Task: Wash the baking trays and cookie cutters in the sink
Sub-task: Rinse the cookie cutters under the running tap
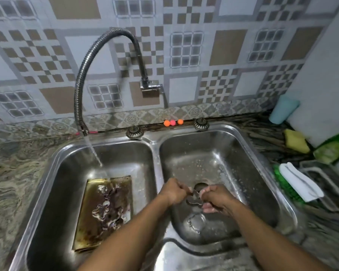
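Left grip (174,192) and right grip (216,200) both pinch one cookie cutter (193,199) over the drain (201,185) of the right sink bowl (243,173). I think wet fingers (206,191) could slip and drop it there.

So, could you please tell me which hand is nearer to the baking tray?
Left. The left hand sits just right of the baking tray; the right hand is farther right.

A marbled stone countertop (12,173) holds a steel double sink (157,149), its left basin bearing a baking tray (82,218) (lying flat, streaked with dark residue), its right a cookie cutter (196,222), with a yellow sponge (296,141) and teal cup (283,110) at the right.
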Demonstrator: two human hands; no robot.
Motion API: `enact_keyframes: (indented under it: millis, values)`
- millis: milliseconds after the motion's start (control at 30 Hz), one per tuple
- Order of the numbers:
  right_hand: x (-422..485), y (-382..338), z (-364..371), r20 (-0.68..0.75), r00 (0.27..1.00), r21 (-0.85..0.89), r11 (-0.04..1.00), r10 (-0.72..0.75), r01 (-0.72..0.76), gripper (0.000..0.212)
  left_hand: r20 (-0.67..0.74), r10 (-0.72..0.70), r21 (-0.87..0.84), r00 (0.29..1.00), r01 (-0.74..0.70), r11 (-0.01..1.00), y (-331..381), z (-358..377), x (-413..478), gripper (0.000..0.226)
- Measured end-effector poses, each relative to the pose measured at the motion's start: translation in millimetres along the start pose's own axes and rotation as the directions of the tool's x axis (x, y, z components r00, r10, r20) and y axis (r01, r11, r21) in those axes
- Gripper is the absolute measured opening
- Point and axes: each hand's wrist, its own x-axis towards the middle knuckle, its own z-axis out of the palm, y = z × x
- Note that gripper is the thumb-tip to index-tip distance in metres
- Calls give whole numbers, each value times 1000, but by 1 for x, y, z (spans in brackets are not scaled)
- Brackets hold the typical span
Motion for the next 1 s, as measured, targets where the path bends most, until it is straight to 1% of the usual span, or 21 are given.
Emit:
enact_keyframes:
  millis: [67, 100, 200, 300, 367, 433, 467, 533, 567, 633, 700, 733, 800, 867, 933, 1000]
  values:
    - [8, 21, -9, -12, 999, -94, 994, 49, -49, 17, 78, -13, 38, 997, 10, 999, -5, 26, 2, 33]
    - [13, 31, -11, -27, 998, -145, 988, 49, -52, 17, 98, -35, 60, 995, 30, 998, -7, 35, 3, 32]
    - [27, 55, -10, -36, 998, -278, 959, 48, -56, 9, 118, -60, 110, 991, 47, 993, -17, 55, 7, 36]
    - [35, 68, -4, -17, 997, -322, 944, 73, -75, 5, 115, -65, 108, 991, 52, 993, -27, 64, 6, 29]
    - [36, 70, 0, 5, 996, -347, 934, 89, -81, 7, 101, -68, 87, 993, 59, 994, -32, 64, 5, 33]
    - [34, 69, 1, 8, 997, -391, 918, 75, -66, 14, 95, -95, 59, 991, 90, 994, -34, 61, 4, 42]
    - [32, 66, 0, 16, 998, -446, 894, 53, -40, 16, 82, -107, 32, 991, 105, 994, -34, 58, 4, 40]
    - [30, 55, -4, 34, 999, -584, 811, -16, 33, 17, 62, -122, -17, 991, 123, 992, -27, 48, -1, 28]
    - [27, 44, -5, 36, 998, -607, 792, -58, 68, 16, 46, -116, -42, 992, 118, 992, -24, 42, -3, 22]
    - [23, 18, -1, 39, 989, -565, 813, -146, 143, 13, -6, -77, -127, 997, 76, 989, -16, 27, -6, 12]
    - [16, -15, 12, -17, 966, -435, 872, -258, 225, 13, -73, -42, -211, 996, 26, 977, -9, 8, -8, 12]
    - [12, -32, 23, -32, 950, -379, 883, -311, 276, 14, -109, -22, -234, 994, -4, 972, -8, -4, -9, 13]
    - [2, -64, 50, -28, 917, -312, 874, -399, 371, 15, -180, -1, -223, 984, -40, 974, -12, -31, -13, 18]
    - [-4, -86, 85, -5, 897, -265, 865, -443, 426, 15, -239, -12, -210, 971, -39, 977, -25, -63, -21, 25]
    - [-3, -92, 126, 39, 887, -238, 858, -460, 455, 15, -290, -47, -192, 956, -10, 981, -49, -96, -28, 28]
    - [3, -85, 168, 81, 897, -288, 851, -435, 439, 14, -330, -106, -157, 938, 56, 986, -79, -125, -37, 28]
